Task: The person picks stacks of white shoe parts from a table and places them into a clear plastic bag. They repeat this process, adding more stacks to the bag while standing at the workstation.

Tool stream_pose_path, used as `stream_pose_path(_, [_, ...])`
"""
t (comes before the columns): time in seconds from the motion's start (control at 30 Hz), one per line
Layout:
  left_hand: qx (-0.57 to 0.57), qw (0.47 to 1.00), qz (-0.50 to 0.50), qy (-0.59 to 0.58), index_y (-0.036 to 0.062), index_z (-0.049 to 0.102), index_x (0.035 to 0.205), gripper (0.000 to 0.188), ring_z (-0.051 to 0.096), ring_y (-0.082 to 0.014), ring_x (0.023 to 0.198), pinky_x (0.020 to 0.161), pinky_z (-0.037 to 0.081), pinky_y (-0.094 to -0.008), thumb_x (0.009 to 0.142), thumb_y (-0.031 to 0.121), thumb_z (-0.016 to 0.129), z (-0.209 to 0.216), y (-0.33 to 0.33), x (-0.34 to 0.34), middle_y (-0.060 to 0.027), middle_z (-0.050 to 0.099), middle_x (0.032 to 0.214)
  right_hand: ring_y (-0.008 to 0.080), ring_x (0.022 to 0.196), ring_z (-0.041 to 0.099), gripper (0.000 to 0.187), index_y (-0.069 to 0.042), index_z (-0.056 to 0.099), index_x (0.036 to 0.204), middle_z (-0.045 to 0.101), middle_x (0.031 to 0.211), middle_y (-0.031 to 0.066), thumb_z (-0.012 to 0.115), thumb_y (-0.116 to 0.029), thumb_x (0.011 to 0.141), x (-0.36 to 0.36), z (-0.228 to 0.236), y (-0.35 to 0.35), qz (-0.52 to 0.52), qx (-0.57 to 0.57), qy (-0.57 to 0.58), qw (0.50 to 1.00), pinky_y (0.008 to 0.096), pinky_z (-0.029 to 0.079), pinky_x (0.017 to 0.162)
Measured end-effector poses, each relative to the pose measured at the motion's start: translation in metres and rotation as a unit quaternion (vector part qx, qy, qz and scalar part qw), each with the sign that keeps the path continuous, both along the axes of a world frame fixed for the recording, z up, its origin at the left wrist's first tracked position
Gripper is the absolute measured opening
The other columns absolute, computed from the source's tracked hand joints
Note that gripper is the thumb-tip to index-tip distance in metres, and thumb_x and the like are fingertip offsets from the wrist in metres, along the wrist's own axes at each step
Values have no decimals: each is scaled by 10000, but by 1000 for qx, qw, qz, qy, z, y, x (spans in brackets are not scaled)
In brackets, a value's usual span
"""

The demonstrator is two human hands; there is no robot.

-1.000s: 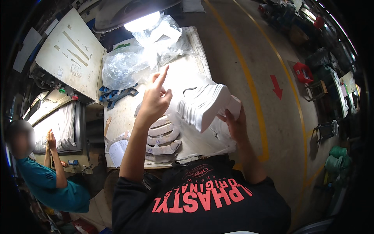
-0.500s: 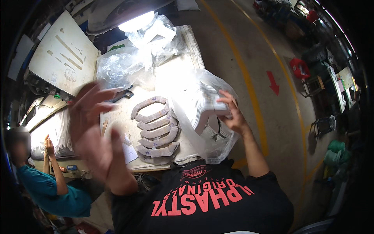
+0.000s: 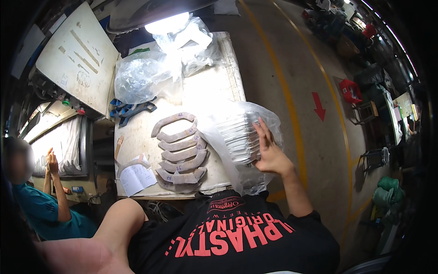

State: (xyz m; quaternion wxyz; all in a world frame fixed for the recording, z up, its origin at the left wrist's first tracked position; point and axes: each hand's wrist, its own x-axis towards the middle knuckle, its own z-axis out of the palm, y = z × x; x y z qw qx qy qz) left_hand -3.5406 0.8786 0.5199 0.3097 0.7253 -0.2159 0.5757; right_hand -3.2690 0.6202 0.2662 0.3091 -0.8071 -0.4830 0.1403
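Note:
My right hand (image 3: 275, 157) is at the right side of a stack of thin white pieces (image 3: 235, 137). Its fingers press along the stack's edge, and the thumb is by the near corner. A clear plastic bag (image 3: 269, 114) lies around and under the stack, at the table's right edge. My left hand (image 3: 84, 258) is low at the left, off the table, with the palm showing; its fingers are cut off or lost in the dark rim. Several curved grey-brown templates (image 3: 185, 160) with handwritten marks lie in a column left of the stack.
Filled clear plastic bags (image 3: 146, 75) lie at the back under a bright lamp (image 3: 166, 23). Blue strap-like pieces (image 3: 134, 109) and a paper sheet (image 3: 137, 179) are on the table's left. A pale machine panel (image 3: 75, 57) rises there. Beside it sits a co-worker in a teal shirt (image 3: 59, 214).
My left hand has dropped from above the table's left side to the lower left. The white stack has tipped so its edges face up, and my right hand has shifted slightly nearer.

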Motion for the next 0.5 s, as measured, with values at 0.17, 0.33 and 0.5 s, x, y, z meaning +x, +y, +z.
stream_pose_path(0.17, [6, 1000, 0, -9, -42, 575, 1268, 352, 540, -340, 1212, 985, 409, -478, 975, 148, 534, 0, -1, -7, -172, 588, 1320, 474, 1543, 298, 1284, -115, 124, 1695, 132, 1737, 217, 902, -110, 674, 1, -2, 10, 3, -29, -36, 999, 512, 363, 1253])
stream_pose_path(0.33, [15, 1000, 3, -12, -38, 565, 1264, 347, 520, -343, 1213, 989, 386, -494, 973, 146, 520, 1, -2, -14, -168, 580, 1315, 417, 1486, 446, 1141, -42, 303, 1640, 389, 1646, 239, 929, -99, 688, 18, -2, 18, 23, 116, -70, 990, 473, 399, 1238])
stream_pose_path(0.5, [21, 1000, 2, -15, -33, 555, 1259, 342, 500, -347, 1215, 993, 364, -510, 972, 145, 507, 2, -2, -19, -164, 572, 1310, 391, 1475, 465, 1017, -63, 356, 1615, 468, 1603, 212, 883, -40, 746, 36, -9, 40, 63, 232, -105, 965, 461, 403, 1234])
